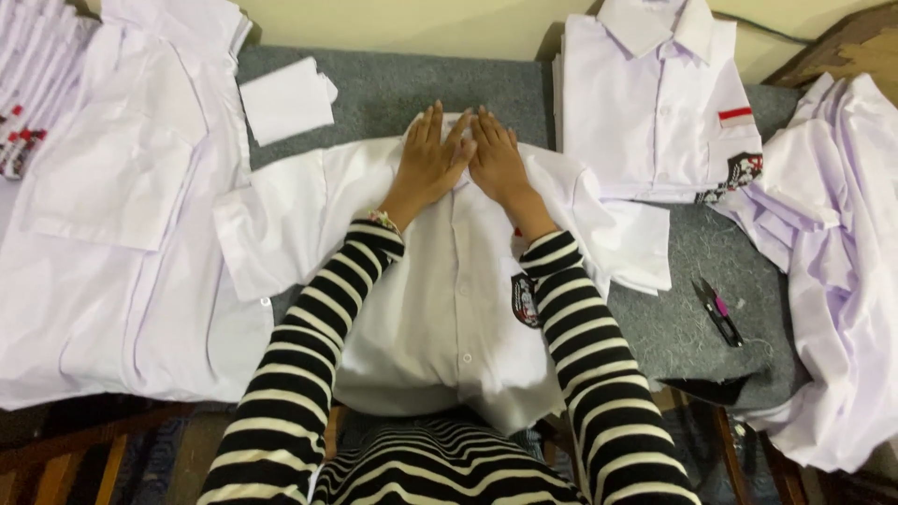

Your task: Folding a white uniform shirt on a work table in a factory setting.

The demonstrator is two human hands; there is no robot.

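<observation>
White button-front shirt (440, 299) lies face up on the grey felt table (393, 89), collar away from the person. Left hand (430, 164) and right hand (496, 164) rest flat and spread on the collar area, grasping nothing. Fabric judged light, limp, crease-prone; best taken at shoulders or collar.

A grey felt-covered tabletop (412, 89) carries white shirts. One lies spread open in the middle (440, 299). A folded stack (655, 103) sits far right, a loose heap (842, 262) at the right edge, and flattened shirts (122, 215) on the left. A folded white piece (285, 98) lies far left of centre. Small thread snips (718, 313) rest near right.
</observation>
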